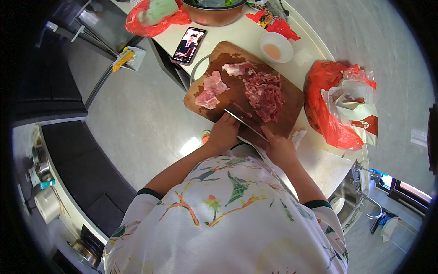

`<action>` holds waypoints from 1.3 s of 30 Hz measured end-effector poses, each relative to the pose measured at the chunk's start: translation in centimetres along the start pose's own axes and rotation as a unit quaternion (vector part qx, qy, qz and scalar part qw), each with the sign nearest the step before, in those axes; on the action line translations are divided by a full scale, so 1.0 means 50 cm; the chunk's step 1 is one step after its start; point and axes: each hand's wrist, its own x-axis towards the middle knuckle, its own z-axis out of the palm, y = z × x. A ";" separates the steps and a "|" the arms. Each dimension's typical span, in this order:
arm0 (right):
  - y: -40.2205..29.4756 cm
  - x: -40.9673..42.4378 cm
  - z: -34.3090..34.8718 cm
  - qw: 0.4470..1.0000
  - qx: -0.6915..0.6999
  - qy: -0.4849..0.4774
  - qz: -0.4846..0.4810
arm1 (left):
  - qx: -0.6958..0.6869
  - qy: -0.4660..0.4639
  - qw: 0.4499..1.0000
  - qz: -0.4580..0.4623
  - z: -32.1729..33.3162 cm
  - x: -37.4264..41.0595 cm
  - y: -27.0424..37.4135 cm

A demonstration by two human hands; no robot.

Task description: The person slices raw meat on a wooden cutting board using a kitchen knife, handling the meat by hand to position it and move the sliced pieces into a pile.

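Note:
In my right hand (280, 149) is a kitchen knife (244, 124), seen almost edge-on as a thin bright line slanting across the near side of the wooden cutting board (229, 99). My left hand (224, 132) rests at the board's near edge, fingers bent beside the blade's far end. Whether anything lies under those fingers is hidden. Beyond the blade, a heap of cut raw red meat (264, 94) covers the board's right part. Paler raw meat pieces (211, 89) lie on the left, and another chunk (237, 68) sits near the far edge. A thin meat strip (242, 110) lies close to the blade.
A phone (189, 45) with a lit screen lies left of the board's metal handle (198, 68). Behind the board stands a white bowl (276, 47) of pinkish liquid. Red plastic bags (321, 99) sit at right, a large basin (214, 15) at the back. A sink (345, 191) lies lower right.

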 end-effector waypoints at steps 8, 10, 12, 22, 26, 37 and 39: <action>0.012 0.002 0.030 1.000 0.021 -0.002 0.004 | 0.033 -0.015 0.999 -0.002 0.000 0.012 0.009; 0.010 0.008 0.017 1.000 0.017 -0.017 0.007 | 0.052 -0.042 0.998 -0.020 0.004 0.009 0.011; 0.007 0.018 -0.003 0.999 0.007 -0.051 0.015 | 0.034 -0.050 0.998 -0.034 0.002 0.013 0.015; 0.017 0.046 0.001 0.994 0.030 -0.102 0.005 | 0.001 -0.037 0.998 -0.058 -0.001 0.016 0.022; 0.019 0.068 -0.003 0.995 0.017 -0.097 -0.014 | 0.005 -0.067 0.996 -0.058 -0.010 0.019 0.026; 0.015 0.100 0.004 0.994 0.015 -0.108 0.017 | -0.005 -0.078 0.991 -0.110 -0.020 0.026 0.044; 0.031 0.070 0.001 0.992 0.016 -0.119 0.047 | 0.000 -0.050 0.995 -0.087 -0.020 0.025 0.043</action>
